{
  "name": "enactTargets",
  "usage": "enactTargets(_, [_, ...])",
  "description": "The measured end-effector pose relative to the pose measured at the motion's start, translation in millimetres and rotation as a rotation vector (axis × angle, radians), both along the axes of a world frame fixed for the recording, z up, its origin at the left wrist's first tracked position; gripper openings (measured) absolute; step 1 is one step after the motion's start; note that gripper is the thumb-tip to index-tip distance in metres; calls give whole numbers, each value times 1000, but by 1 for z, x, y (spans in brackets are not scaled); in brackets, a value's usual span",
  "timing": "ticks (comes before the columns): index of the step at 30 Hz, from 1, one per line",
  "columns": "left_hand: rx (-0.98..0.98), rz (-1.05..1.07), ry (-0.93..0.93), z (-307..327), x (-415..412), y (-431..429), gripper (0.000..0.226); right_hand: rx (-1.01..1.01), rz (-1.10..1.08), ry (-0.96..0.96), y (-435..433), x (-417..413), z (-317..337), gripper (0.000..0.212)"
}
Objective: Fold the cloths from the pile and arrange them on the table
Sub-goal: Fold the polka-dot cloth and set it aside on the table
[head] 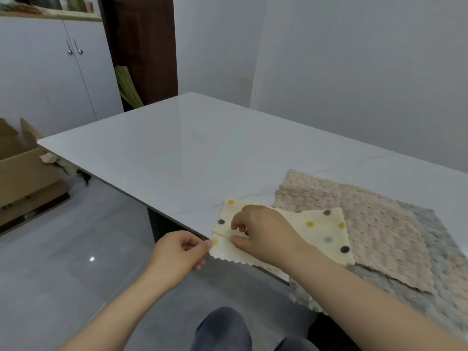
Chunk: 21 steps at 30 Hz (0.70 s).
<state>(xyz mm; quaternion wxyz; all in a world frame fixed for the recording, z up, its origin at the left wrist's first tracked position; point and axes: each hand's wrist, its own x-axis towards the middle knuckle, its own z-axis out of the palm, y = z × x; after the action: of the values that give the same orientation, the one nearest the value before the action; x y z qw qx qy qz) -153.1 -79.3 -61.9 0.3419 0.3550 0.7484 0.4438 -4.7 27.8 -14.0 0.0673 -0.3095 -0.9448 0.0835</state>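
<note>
A cream cloth with coloured dots [321,234] lies at the near edge of the white table [177,148], on top of a pile. My left hand [177,252] pinches the cloth's near-left corner, which hangs just past the table edge. My right hand [263,231] rests on the cloth's left half, thumb and fingers pinching a fold of it. Under the dotted cloth lies a beige textured cloth [379,236], and under that a grey fluffy cloth [430,287] that droops over the near edge.
An open cardboard box [22,168] stands on the floor to the left. Grey cabinets [50,72] and a dark wooden door frame [141,46] are at the back left. A wall runs along the table's right side. My knees [222,330] show below.
</note>
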Motion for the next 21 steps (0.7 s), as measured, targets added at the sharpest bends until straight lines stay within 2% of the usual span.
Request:
enactTargets(2, [-5, 13, -145, -1, 2, -1, 24, 33, 15, -32, -1, -8, -3, 27])
enactTargets(5, [-9, 17, -250, 1, 4, 0, 19, 61, 32, -57, -1, -17, -5, 24])
enactTargets(12, [-3, -12, -291, 0, 2, 1, 15, 117, 9, 22, 0, -13, -3, 23])
enactTargets(16, [10, -9, -306, 0, 1, 2, 15, 92, 93, 68, -4, -2, 1, 22])
enactTargets(21, [16, -2, -327, 0, 0, 3, 14, 153, 151, 48, -7, 1, -12, 22])
